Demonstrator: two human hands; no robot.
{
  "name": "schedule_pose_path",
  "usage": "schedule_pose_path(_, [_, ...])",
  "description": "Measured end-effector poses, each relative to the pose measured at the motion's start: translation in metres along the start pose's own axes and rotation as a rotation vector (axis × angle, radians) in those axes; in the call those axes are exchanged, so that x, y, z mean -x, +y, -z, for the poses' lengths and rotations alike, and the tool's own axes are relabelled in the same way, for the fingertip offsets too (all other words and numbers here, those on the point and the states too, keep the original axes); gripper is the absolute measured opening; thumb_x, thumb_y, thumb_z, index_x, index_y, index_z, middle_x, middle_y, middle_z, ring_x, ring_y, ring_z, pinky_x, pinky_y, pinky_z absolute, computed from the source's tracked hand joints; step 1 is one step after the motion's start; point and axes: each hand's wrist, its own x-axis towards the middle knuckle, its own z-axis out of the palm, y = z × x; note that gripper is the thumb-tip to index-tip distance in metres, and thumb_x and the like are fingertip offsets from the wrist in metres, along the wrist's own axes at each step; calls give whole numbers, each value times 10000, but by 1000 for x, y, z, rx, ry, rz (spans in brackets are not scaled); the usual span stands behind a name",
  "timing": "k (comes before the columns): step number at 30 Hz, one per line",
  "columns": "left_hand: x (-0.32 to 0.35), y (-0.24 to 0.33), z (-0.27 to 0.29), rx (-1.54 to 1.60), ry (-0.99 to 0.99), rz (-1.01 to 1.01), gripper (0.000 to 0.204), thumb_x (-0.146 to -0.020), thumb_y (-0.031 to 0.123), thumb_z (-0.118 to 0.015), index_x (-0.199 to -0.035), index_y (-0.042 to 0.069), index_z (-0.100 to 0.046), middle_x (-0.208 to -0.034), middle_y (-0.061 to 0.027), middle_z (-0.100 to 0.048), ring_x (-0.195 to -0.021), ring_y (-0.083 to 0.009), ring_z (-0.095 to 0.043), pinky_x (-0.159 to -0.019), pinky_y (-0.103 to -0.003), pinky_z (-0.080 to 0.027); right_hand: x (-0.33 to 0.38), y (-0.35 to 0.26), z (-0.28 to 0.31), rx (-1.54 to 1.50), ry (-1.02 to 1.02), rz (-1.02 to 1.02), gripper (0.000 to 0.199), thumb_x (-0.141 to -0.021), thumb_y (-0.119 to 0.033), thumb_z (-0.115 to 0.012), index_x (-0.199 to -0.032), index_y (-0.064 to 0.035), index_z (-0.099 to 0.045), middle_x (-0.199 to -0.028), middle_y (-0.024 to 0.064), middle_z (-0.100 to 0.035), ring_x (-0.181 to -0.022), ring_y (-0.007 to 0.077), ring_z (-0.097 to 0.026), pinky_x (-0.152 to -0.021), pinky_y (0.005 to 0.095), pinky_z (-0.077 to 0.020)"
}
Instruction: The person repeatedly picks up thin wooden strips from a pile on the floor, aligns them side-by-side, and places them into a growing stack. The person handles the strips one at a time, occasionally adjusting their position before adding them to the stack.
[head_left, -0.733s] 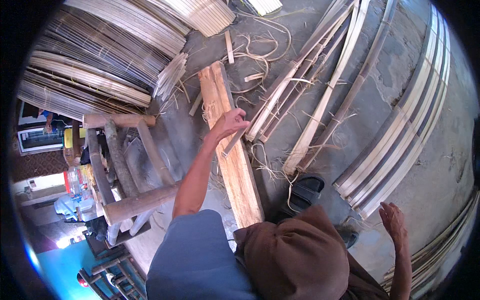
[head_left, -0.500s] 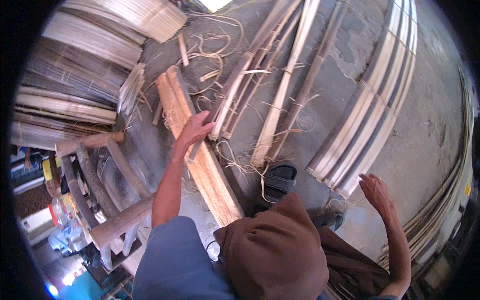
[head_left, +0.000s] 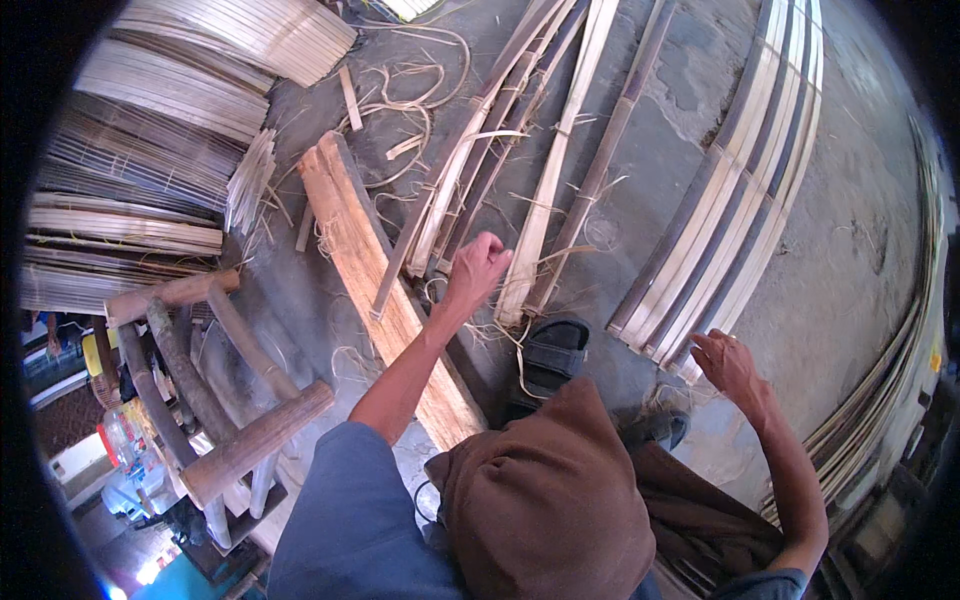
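My left hand (head_left: 478, 268) reaches forward with its fingers curled closed at the near ends of a bundle of split bamboo strips (head_left: 520, 130) lying on the concrete floor; it seems to grip one strip. Just left of this hand lies a long rough wooden plank (head_left: 360, 260). My right hand (head_left: 728, 362) hovers with fingers apart and holds nothing, close to the near ends of a curved row of wide bamboo slats (head_left: 730, 190). Brown cloth (head_left: 545, 490) covers my lap and hides what is under it.
Stacks of thin bamboo slats (head_left: 170, 120) fill the upper left. A frame of round wooden poles (head_left: 210, 400) stands at the left. A dark sandal (head_left: 550, 355) lies by the plank. Curled shavings (head_left: 410, 110) litter the floor. More long slats (head_left: 880, 390) curve along the right.
My left hand has left the plank and moved right to the ends of the bamboo strips, closing into a fist. My right hand stays raised and open. The view has tilted.
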Motion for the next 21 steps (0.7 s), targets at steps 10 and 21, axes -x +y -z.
schedule_pose_path(10, [-39,30,-39,5,19,143,495,-784,185,-705,-1185,11,-473,-899,-211,-653,-825,-362,-657,-751,-445,-509,-1,19,-24,62,31,38,190,-918,-207,-553,-980,-44,-628,-842,174,-642,-810,354,-660,-719,467,-553])
schedule_pose_path(21, [-41,66,14,220,-311,323,326,-964,251,-551,-1144,-10,-627,-942,-182,-697,-759,-183,-663,-640,-319,-526,14,74,-20,62,100,-142,233,-934,-247,-527,-989,-50,-641,-911,174,-660,-878,355,-659,-744,478,-548])
